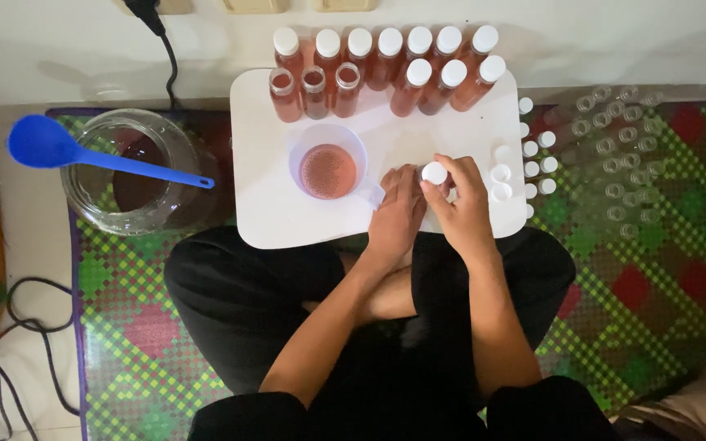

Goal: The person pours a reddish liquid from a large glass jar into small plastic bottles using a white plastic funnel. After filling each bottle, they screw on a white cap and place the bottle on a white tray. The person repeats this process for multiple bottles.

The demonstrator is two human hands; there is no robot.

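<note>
- The left hand (396,211) wraps a small bottle, mostly hidden, at the near edge of the white board (267,216) on the person's lap.
- The right hand (459,204) pinches the white cap (435,172) on top of that bottle.
- A cup (328,162) of reddish liquid stands just left of the hands.
- Along the board's far edge stand capped bottles (449,73), with three uncapped bottles (315,90) at the far left corner.
- Loose caps (533,159) lie at the right edge.
- On the floor mat (132,327), a glass jar (128,175) with a blue spoon (46,143) sits left of the board; empty clear bottles (618,155) lie to the right.
</note>
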